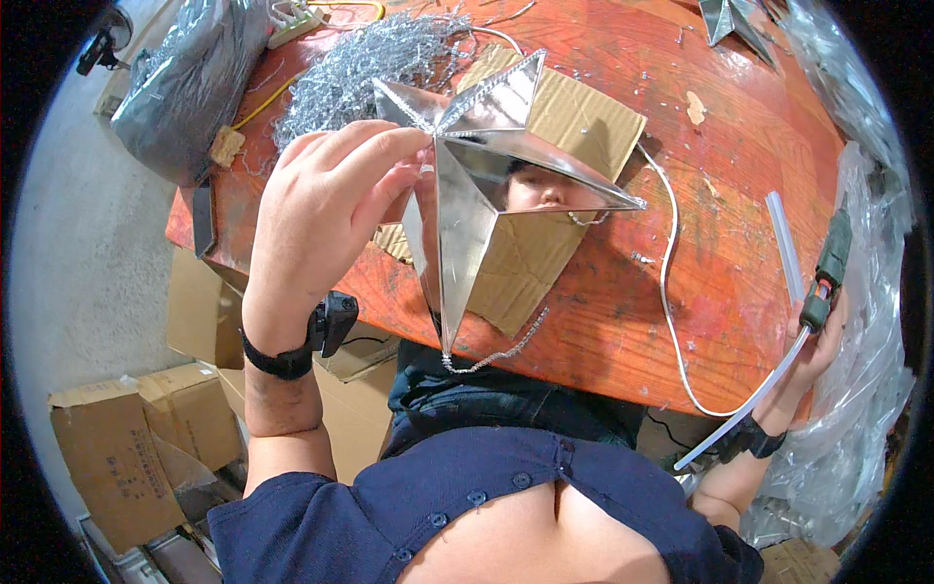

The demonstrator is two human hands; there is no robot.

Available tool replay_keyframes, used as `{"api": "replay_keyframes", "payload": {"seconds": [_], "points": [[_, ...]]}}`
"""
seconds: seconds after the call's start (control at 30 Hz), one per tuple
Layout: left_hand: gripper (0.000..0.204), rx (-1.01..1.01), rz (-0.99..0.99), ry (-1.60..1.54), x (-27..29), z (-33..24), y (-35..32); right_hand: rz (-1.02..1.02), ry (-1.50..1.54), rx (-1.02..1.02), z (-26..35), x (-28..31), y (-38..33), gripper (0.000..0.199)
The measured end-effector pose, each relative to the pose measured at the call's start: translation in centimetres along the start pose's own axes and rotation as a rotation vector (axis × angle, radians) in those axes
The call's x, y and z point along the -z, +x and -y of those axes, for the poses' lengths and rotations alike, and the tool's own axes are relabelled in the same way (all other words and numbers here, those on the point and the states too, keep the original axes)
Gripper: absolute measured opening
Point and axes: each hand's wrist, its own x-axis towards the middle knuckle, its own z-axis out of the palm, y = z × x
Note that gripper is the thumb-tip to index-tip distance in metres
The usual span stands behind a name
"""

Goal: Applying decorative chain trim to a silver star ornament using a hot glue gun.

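A silver, mirror-like five-pointed star is held up over the table's front part. My left hand pinches it between thumb and fingers near its middle, on the left side. Glittery silver trim runs along some ridges, and a loose strand hangs from the lowest tip. At the right table edge, my right hand is closed round a dark green glue gun, its fingers partly hidden. A long translucent glue stick sticks out of the gun's lower end.
Flattened cardboard lies under the star on the red wooden table. Behind is a heap of silver trim. A white cord crosses the table, and another glue stick lies at right. Plastic sheeting hangs at the right edge.
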Motion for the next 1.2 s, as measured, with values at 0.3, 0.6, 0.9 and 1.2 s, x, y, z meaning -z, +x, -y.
{"api": "replay_keyframes", "payload": {"seconds": [0.3, 0.6, 0.9, 1.2], "points": [[0.031, 0.117, -0.613, 0.052, 3.8, 3.0, -2.6, 0.018, -0.033, 0.057, -0.5, -0.1, -0.1, 0.052], [0.013, 0.401, -1.406, -0.825, 8.8, 11.5, -19.8, -0.167, 0.706, -0.267, 2.9, -0.1, 6.3, 0.032], [0.010, 0.677, -0.881, -0.776, -4.9, 3.7, -13.6, 0.583, 0.683, 0.072, 16.6, -8.5, 12.2, 0.078], [0.015, 0.789, -0.847, -0.974, -6.8, 5.5, -12.7, 0.651, 0.513, -0.135, 22.0, -11.4, 10.7, 0.091]]}}
